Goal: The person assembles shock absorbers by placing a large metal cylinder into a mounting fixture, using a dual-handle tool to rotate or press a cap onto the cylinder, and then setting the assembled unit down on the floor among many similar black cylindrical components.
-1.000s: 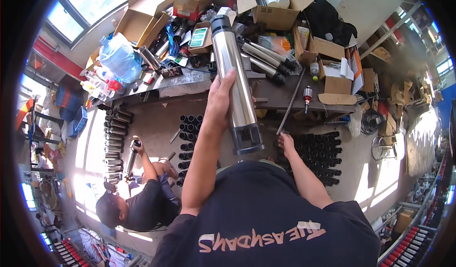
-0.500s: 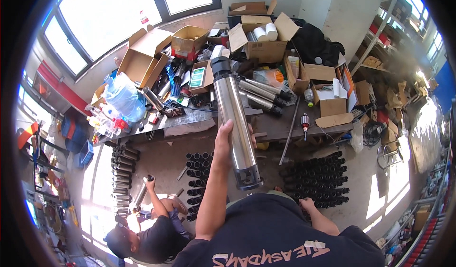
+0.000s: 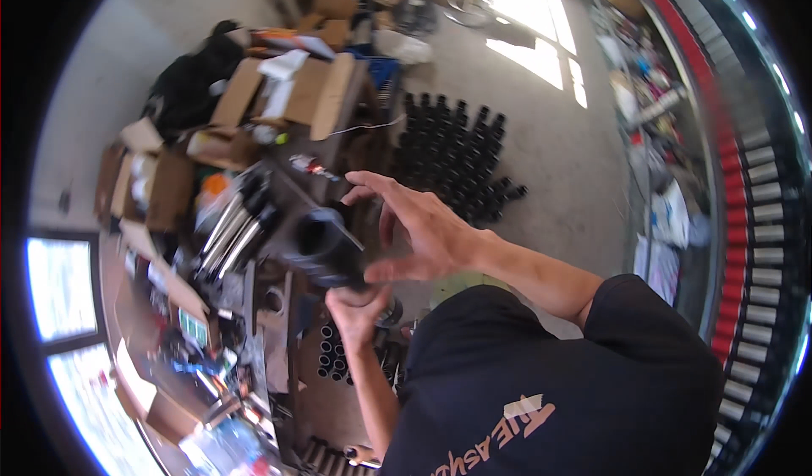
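My left hand [image 3: 357,311] is wrapped round the lower part of a metal cylinder with black ends [image 3: 326,252]. Its round black upper end tilts toward the workbench and is smeared by motion; most of the metal body is hidden from this angle. Beside it, on the right, my right hand [image 3: 427,229] is open, fingers spread and curved toward the cylinder. The thumb comes close to its side, but I cannot tell whether it touches. Past my right fingertips, a small red and silver part [image 3: 313,167] lies on the workbench [image 3: 331,156].
More metal cylinders [image 3: 227,237] lie on the bench among cardboard boxes [image 3: 173,190] and a black cloth [image 3: 196,74]. Rows of black-ended tubes [image 3: 448,150] stand on the floor beyond my right hand. Along the right runs a rack of red and silver cylinders [image 3: 729,247].
The view has swung to the right. My right hand has risen from low beside my body to the cylinder. The cylinder, still in my left hand, now points its black end toward the bench.
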The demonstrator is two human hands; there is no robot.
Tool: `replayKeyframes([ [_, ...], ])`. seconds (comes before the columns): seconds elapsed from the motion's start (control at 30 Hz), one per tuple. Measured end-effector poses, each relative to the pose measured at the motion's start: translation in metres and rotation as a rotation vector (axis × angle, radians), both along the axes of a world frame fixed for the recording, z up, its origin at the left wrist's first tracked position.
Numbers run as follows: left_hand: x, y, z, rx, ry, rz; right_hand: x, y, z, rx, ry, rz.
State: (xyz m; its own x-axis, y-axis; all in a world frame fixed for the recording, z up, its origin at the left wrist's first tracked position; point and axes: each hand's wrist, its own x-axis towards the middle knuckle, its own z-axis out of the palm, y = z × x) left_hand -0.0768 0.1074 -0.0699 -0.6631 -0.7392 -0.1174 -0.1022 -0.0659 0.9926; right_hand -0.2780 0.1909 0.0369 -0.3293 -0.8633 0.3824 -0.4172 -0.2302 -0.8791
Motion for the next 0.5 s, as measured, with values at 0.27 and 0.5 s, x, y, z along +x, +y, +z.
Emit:
replayKeyframes([
  [0.27,-0.171,0.126,-0.088,-0.631,-0.342,-0.860,-0.088,0.164,-0.073,0.743,0.475,-0.592],
  [0.5,-0.112,0.130,-0.281,-0.015,-0.491,-0.624,-0.177,0.246,-0.432,1.514,0.260,-0.814],
])
